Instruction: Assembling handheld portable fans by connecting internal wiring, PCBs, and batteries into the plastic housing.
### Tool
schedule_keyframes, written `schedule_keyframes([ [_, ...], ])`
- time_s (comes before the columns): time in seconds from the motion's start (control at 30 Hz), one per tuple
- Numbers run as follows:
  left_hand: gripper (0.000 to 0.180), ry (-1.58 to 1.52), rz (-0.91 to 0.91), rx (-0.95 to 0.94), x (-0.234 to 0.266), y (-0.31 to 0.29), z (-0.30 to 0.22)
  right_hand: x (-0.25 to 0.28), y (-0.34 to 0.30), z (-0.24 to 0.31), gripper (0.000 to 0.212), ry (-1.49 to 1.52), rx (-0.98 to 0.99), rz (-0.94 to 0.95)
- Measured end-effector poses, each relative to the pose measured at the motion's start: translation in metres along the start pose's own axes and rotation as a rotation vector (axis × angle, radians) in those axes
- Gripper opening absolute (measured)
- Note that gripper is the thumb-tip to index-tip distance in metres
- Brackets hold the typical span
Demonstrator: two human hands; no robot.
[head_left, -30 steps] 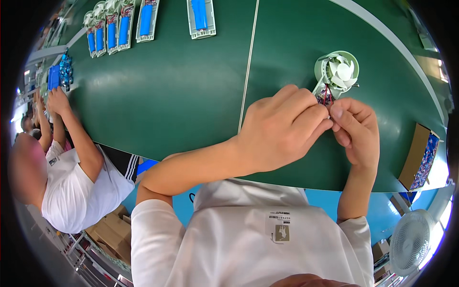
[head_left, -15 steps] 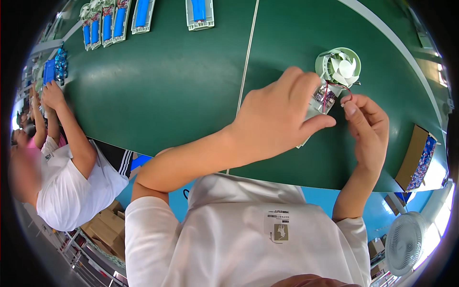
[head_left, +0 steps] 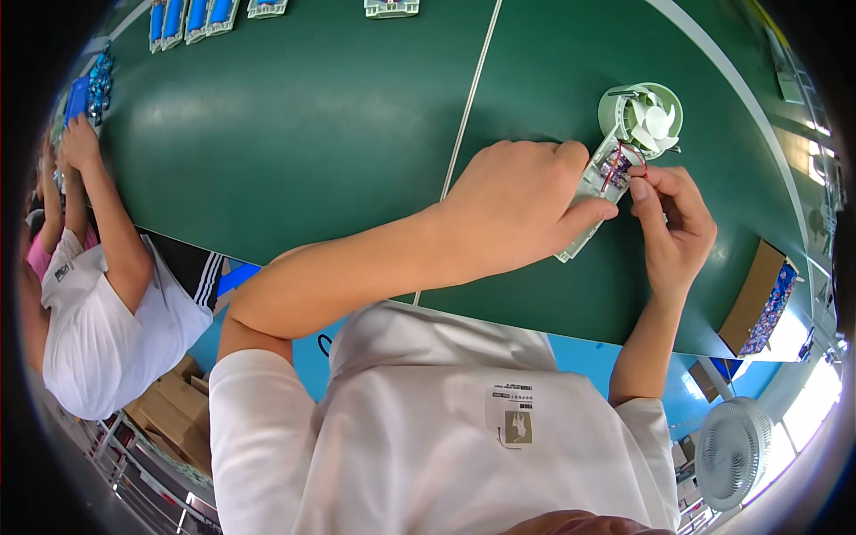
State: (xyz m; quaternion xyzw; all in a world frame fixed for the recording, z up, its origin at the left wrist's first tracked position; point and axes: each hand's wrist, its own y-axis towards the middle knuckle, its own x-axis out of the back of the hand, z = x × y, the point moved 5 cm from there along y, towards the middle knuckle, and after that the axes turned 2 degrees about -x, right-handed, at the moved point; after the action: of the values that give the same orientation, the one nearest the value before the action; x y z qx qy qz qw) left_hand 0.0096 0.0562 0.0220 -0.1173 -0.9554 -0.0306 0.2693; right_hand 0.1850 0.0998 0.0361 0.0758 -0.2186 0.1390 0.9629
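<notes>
A pale green handheld fan housing [head_left: 584, 241] lies half open on the green table, its round head with white blades [head_left: 653, 123] pointing away from me. Inside the handle sits a small circuit board [head_left: 613, 168] with thin red wires. My left hand [head_left: 530, 201] curls over the handle from the left, its thumb along the near part; its fingertips are partly hidden. From the right, my right hand [head_left: 679, 214] pinches a thin red wire [head_left: 646, 164] between thumb and forefinger, close beside the board. The wire's end is hidden by the fingertips.
Several housings with blue cells [head_left: 197, 20] stand in a row at the far left, others at the top edge. A carton of small blue-red parts [head_left: 765, 303] is at the right edge. At left, a co-worker [head_left: 116, 308] reaches toward a blue bin [head_left: 78, 100].
My right hand has brought the wire left, closer to the board. The left hand has shifted slightly, baring more of the handle. The whole view has also moved a little.
</notes>
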Motion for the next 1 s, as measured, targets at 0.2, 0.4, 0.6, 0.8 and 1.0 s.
schedule_keyframes([
  [0.2,0.026,0.266,-0.399,-0.342,0.013,0.004,-0.022,0.008,0.0,-0.016,0.011,0.217,-0.212,-0.09],
  [0.4,0.011,0.317,-0.234,-0.455,-0.006,0.018,-0.017,0.004,-0.001,-0.025,0.016,0.277,-0.277,-0.074],
  [0.6,0.007,0.207,-0.23,-0.478,-0.003,0.026,-0.01,0.001,0.004,-0.02,0.012,0.301,-0.286,-0.062],
  [0.8,0.011,0.206,-0.205,-0.694,-0.001,0.016,-0.015,0.001,0.001,-0.023,0.015,0.239,-0.322,-0.023],
  [1.0,0.017,0.257,-0.195,-1.149,0.001,-0.064,-0.076,-0.001,0.0,-0.018,0.014,0.258,-0.286,-0.008],
])
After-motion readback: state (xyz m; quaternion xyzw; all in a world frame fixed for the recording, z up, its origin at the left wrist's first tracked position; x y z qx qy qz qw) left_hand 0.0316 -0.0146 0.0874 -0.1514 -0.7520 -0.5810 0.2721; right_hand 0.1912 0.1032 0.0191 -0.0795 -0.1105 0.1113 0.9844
